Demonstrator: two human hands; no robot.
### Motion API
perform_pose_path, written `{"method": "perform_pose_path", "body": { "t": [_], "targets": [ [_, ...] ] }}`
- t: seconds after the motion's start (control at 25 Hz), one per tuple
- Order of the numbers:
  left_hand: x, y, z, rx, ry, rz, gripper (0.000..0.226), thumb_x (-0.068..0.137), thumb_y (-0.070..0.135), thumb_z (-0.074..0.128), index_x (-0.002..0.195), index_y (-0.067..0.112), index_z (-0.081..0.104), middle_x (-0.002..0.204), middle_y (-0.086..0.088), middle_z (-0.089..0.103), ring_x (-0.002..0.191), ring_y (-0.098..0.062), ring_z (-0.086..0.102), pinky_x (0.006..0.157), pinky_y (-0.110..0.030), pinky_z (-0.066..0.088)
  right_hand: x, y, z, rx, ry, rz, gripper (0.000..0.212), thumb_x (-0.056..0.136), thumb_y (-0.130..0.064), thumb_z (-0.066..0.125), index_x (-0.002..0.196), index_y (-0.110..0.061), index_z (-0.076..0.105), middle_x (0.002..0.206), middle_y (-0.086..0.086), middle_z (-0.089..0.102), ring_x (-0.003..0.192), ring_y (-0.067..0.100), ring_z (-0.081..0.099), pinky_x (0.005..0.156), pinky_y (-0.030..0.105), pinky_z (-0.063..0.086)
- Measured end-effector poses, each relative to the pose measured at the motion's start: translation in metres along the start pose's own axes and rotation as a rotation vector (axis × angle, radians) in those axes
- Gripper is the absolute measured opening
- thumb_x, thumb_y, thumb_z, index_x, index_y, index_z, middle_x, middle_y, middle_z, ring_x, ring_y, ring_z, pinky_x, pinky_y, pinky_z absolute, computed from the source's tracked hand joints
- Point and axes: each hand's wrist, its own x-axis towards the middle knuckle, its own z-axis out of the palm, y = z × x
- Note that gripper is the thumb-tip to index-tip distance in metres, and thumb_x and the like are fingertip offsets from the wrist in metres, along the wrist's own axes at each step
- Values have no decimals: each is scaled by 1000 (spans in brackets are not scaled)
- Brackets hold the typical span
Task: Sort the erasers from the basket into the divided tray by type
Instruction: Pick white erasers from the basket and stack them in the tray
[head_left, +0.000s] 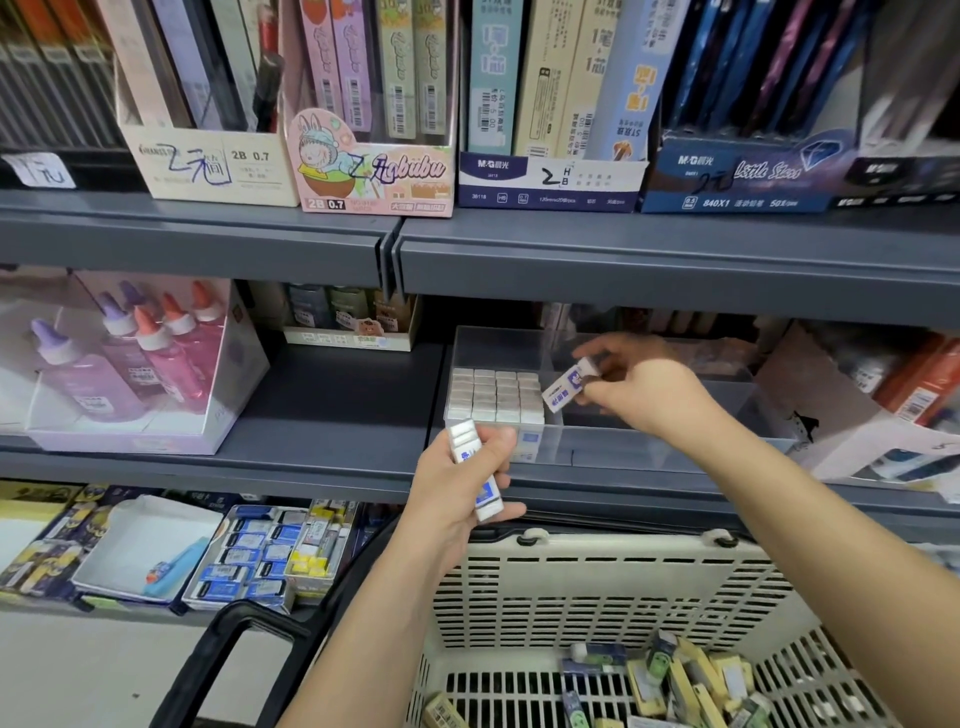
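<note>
Right hand (639, 395): grasping; thumb and fingertips pinch one eraser by its end, the arm reaching in from the lower right.
Pinched eraser (569, 384): white with a blue printed sleeve, tilted, in the air over the tray, just right of the filled left compartment.
Left hand (462, 483): grasping; fingers curled round a small stack of erasers.
Stack (464, 440): white erasers with blue print like the pinched one, held lengthwise in front of the tray's front left corner, above the basket's far rim.
Tray (623, 449): clear plastic with dividers, standing on the middle shelf (337, 395).
Left compartment: packed with neat rows of white eraser ends (493, 395); more blue print shows through the front wall.
Compartment under the right hand: dark, contents cannot be told.
Basket (597, 587): cream, slotted, below both arms, with a black handle (223, 654) at its left.
Basket contents: loose erasers (685, 680), yellow and green-sleeved, heaped at the bottom right.
Further left on the shelf: glue bottles (140, 353) with purple and orange caps in an open box, well apart from the tray.
</note>
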Motion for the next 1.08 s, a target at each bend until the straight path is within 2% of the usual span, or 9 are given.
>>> {"method": "perform_pose_path", "body": {
  "t": [0.12,0.2,0.36,0.44,0.56,0.68,0.84,1.0,1.08],
  "targets": [
    [1,0,0,11,11,-9,22,66,36,76,80,23,65,64,6,59,61,-7,58,54,-30,54,-1,0,3,-227,9,-64,12,79,-20,63,91,-24,64,75,-11,58,67,9,56,55,13,43],
    [1,0,0,18,7,-6,27,62,38,76,81,23,65,64,5,58,61,-8,57,52,-27,52,0,-3,6,-292,-35,-90,4,80,-26,64,82,-24,62,69,-14,54,59,2,49,49,14,36],
    [3,0,-1,-24,-46,-25,27,66,36,77,84,21,62,62,5,55,59,-9,54,53,-24,49,4,-3,21,-445,-212,-134,20,86,-34,62,99,-19,66,88,-4,60,77,12,51,70,21,37],
    [5,-2,-1,-85,-73,-63,14,81,17,70,90,18,60,70,1,54,64,-11,54,55,-25,50,5,-1,26,-491,-263,-111,29,90,-35,56,112,-17,64,105,1,63,90,17,55,79,26,42],
    [6,-3,-3,-192,-111,-104,20,87,-3,52,100,11,57,81,-5,53,71,-15,54,57,-28,52,2,2,27,-537,-259,-141,34,93,-36,51,120,-17,61,117,3,64,105,21,58,87,30,44],
    [5,-5,-2,-199,-158,-88,21,85,-4,58,100,10,59,77,-3,61,68,-13,60,61,-30,55,-6,-1,23,-426,-160,-212,33,93,-37,49,118,-19,63,114,-2,67,97,15,60,81,25,42],
    [3,-4,-1,-179,-222,-30,34,68,17,73,100,11,62,80,-2,70,72,-12,67,63,-31,56,-20,-16,19,12,-233,-242,8,82,-39,64,83,-32,69,76,-12,68,64,-1,57,68,25,48],
    [0,-1,-2,-141,-211,-11,33,67,24,69,98,13,63,79,-3,72,72,-12,69,55,-28,55,-24,-18,19,36,-298,-233,10,79,-27,71,76,-32,63,75,-5,65,63,8,58,74,36,53],
    [0,-1,-1,-139,-195,-17,34,69,25,69,100,13,63,81,-4,73,74,-13,70,53,-27,55,-24,-15,20,-23,-222,-229,16,77,-32,72,75,-35,57,73,-11,61,62,0,54,70,28,48]
  ]
}}
